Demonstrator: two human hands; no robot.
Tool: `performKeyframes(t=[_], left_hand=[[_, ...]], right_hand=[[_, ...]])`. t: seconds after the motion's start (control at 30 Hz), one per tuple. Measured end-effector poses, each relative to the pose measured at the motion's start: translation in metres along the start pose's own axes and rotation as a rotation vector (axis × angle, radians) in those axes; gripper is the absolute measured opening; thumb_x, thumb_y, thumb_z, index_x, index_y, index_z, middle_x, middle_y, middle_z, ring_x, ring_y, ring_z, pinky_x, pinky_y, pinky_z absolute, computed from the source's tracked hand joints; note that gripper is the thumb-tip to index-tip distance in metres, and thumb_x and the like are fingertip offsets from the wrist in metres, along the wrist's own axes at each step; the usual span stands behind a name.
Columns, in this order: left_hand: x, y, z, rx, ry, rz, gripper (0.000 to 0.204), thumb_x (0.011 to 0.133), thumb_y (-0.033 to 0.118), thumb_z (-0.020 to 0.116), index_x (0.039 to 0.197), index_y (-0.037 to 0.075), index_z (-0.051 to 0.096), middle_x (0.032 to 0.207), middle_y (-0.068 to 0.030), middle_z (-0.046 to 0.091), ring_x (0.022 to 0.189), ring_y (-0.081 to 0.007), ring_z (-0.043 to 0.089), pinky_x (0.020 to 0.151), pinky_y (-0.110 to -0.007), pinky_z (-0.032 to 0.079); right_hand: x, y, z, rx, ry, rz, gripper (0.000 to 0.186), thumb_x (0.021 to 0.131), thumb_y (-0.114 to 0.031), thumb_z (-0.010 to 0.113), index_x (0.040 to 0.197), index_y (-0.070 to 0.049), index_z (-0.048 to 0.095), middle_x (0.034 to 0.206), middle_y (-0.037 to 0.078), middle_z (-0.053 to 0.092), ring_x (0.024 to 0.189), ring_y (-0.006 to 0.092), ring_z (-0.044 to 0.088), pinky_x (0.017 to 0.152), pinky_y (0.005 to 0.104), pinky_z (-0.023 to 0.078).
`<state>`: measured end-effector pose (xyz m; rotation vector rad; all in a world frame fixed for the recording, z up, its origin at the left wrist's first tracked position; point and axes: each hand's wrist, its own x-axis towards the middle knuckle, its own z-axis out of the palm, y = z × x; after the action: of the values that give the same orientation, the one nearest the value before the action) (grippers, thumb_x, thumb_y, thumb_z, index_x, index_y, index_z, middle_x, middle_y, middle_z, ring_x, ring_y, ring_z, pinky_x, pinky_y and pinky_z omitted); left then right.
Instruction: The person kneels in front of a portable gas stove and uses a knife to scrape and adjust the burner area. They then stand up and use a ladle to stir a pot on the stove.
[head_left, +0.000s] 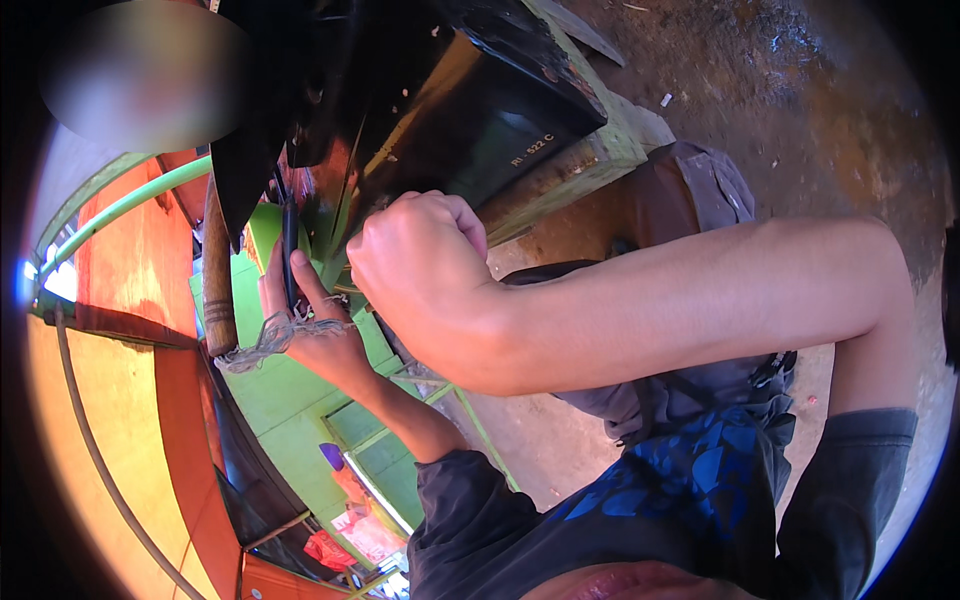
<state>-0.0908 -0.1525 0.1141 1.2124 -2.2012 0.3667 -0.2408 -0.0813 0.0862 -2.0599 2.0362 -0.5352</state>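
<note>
Left grip: fingers lie either side of a slim, dark, straight rod; cannot tell whether they press on it.
Rod position: upper left of centre, beside a rounded wooden handle with grooves near its end.
Thread: grey, frayed, tangled, draped across the left hand.
Right grip: right hand curled into a fist near the casing; contents hidden.
Casing: black, glossy, angular, pale flecks, gold-toned streak.
Bench: weathered wood, pale green paint, worn edge.
Floor: brown, stained, patchy sheen.
Room: flat green panels; orange boards.
</note>
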Motion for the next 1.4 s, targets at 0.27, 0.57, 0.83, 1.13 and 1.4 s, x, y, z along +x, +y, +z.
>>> performKeyframes(t=[0.27, 0.57, 0.83, 1.13, 1.4], left_hand=[[-0.005, -0.008, 0.005, -0.047, 0.022, -0.008, 0.027, 0.108, 0.018, 0.068, 0.125, -0.003, 0.073, 0.098, -0.0089, 0.067, 0.081, -0.0162, 0.060, 0.070, -0.032, 0.048], [-0.006, -0.029, 0.007, -0.170, 0.059, 0.039, 0.028, 0.109, 0.017, 0.066, 0.126, -0.004, 0.073, 0.102, -0.0119, 0.069, 0.087, -0.0197, 0.063, 0.078, -0.035, 0.051], [0.001, -0.015, -0.001, -0.020, -0.003, 0.079, 0.027, 0.107, 0.014, 0.067, 0.126, -0.004, 0.073, 0.100, -0.0144, 0.070, 0.086, -0.0243, 0.065, 0.079, -0.038, 0.051], [0.005, -0.018, 0.001, -0.017, 0.005, 0.129, 0.027, 0.107, 0.015, 0.067, 0.126, -0.004, 0.073, 0.100, -0.0147, 0.071, 0.086, -0.0243, 0.065, 0.078, -0.038, 0.051], [0.001, -0.017, -0.002, -0.064, -0.015, 0.072, 0.026, 0.108, 0.015, 0.067, 0.126, -0.003, 0.074, 0.099, -0.0107, 0.069, 0.084, -0.0181, 0.064, 0.073, -0.033, 0.050]], right_hand=[[-0.002, 0.004, 0.002, -0.048, 0.011, -0.058, 0.017, 0.065, -0.020, 0.081, 0.078, -0.011, 0.074, 0.069, 0.002, 0.062, 0.061, 0.0209, 0.063, 0.040, 0.0370, 0.042], [0.007, -0.024, 0.007, -0.405, -0.025, 0.081, 0.020, 0.071, -0.015, 0.078, 0.087, -0.004, 0.075, 0.075, 0.008, 0.065, 0.063, 0.0248, 0.064, 0.044, 0.0410, 0.051], [-0.006, -0.015, 0.028, -0.615, 0.170, -0.084, 0.017, 0.074, -0.012, 0.075, 0.089, -0.003, 0.075, 0.076, 0.009, 0.065, 0.063, 0.0244, 0.064, 0.043, 0.0414, 0.051], [-0.007, 0.008, 0.022, -0.039, 0.192, -0.111, 0.018, 0.067, -0.010, 0.079, 0.083, -0.004, 0.076, 0.081, 0.011, 0.067, 0.068, 0.0264, 0.067, 0.038, 0.0406, 0.049], [-0.006, 0.005, 0.031, 0.248, 0.206, -0.018, 0.014, 0.068, -0.015, 0.082, 0.078, -0.007, 0.077, 0.074, 0.003, 0.063, 0.068, 0.0195, 0.069, 0.041, 0.0349, 0.050]])
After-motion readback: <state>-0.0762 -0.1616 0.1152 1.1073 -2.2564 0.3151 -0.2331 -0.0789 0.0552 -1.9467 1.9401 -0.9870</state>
